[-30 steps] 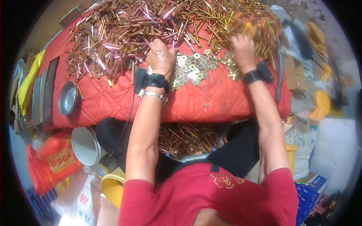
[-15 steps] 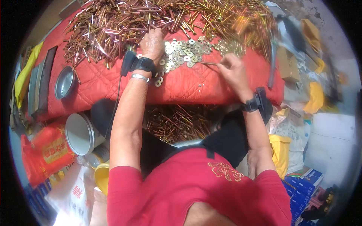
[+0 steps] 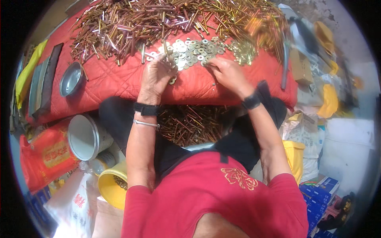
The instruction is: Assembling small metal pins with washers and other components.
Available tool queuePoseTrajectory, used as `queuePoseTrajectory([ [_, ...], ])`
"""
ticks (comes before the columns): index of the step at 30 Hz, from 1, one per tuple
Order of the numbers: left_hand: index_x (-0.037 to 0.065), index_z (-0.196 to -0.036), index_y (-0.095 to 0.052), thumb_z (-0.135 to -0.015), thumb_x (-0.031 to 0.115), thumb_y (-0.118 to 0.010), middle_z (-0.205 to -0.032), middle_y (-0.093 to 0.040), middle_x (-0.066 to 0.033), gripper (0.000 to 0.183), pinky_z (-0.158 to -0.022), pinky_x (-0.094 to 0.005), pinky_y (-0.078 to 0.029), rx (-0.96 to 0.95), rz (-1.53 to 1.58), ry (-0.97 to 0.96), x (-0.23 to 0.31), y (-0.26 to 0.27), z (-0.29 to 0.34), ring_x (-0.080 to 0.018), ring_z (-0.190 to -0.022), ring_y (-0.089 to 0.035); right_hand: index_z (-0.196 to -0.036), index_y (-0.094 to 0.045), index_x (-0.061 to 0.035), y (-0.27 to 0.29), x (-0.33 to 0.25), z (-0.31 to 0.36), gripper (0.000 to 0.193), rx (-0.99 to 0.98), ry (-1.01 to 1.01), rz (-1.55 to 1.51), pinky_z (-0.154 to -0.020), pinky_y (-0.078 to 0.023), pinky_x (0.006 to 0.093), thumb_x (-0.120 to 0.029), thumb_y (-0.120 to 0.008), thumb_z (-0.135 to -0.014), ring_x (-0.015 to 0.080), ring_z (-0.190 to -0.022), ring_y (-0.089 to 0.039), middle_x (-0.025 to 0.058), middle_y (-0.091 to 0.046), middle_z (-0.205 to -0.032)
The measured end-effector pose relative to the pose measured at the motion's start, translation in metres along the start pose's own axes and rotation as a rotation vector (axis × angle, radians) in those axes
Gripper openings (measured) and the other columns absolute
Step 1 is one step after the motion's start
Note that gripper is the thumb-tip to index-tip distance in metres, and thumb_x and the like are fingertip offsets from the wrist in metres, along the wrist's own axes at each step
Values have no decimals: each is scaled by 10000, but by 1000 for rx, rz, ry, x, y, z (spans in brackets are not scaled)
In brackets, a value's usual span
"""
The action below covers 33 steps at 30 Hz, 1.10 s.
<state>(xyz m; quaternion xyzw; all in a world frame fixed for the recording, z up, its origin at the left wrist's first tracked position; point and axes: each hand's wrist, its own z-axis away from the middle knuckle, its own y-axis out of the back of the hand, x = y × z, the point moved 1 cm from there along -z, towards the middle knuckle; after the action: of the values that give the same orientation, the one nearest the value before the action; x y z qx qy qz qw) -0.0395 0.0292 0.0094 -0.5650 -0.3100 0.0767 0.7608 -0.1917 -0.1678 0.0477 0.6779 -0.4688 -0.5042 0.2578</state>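
A heap of flat metal washers [image 3: 192,52] lies on the red quilted cloth [image 3: 115,85], in front of a large pile of long, thin, copper-coloured bolts [image 3: 147,20]. My left hand [image 3: 156,75] is closed at the heap's left edge. A slim bolt [image 3: 165,47] sticks up from its fingertips, and a few washers lie against the hand. At the heap's right edge my right hand [image 3: 230,75] pinches with thumb and forefinger, fingertips touching the washers. Whatever it holds is hidden. Small yellowish metal parts [image 3: 244,51] are heaped just beyond it.
A metal bowl [image 3: 71,79] rests on the cloth at the left. More bolts [image 3: 190,125] lie below the cloth's near edge, between my legs. A white bucket [image 3: 83,137] and a yellow bucket [image 3: 113,188] stand at lower left. A grey tube [image 3: 285,65] lies at the right.
My left hand has drawn back from the bolt pile and turned, now with a bolt upright in its fingers. The right hand has moved left onto the washers; the thin rod it held no longer shows.
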Motion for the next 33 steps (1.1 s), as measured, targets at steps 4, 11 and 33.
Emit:
queuePoseTrajectory([
  [4,3,-1161,-562,-890,137,-571,-798,-582,-25,302,-559,-235,-428,100,-47,3,-13,-3,5,-89,-617,-496,-886,-657,-82,-2,7,-2,120,-134,-115,106,-676,-499,433,-160,-601,-815,343,-787,-639,147,-661,-824],
  [11,-11,-1074,-565,-883,107,-592,-674,-467,45,227,-379,-167,-243,70,-100,69,-15,-6,17,-16,-458,-315,-832,-685,-68,13,1,-51,144,-623,-187,214,-665,-501,405,-185,-652,-754,311,-739,-648,144,-670,-764],
  [33,-39,-1007,-577,-908,219,-640,-740,-501,-2,283,-387,-160,-252,108,-35,-62,-33,5,7,-18,-464,-334,-1096,-661,-69,3,-45,9,203,-24,-331,-674,-605,-468,221,-89,-596,-904,49,-656,-555,-13,-626,-790],
])
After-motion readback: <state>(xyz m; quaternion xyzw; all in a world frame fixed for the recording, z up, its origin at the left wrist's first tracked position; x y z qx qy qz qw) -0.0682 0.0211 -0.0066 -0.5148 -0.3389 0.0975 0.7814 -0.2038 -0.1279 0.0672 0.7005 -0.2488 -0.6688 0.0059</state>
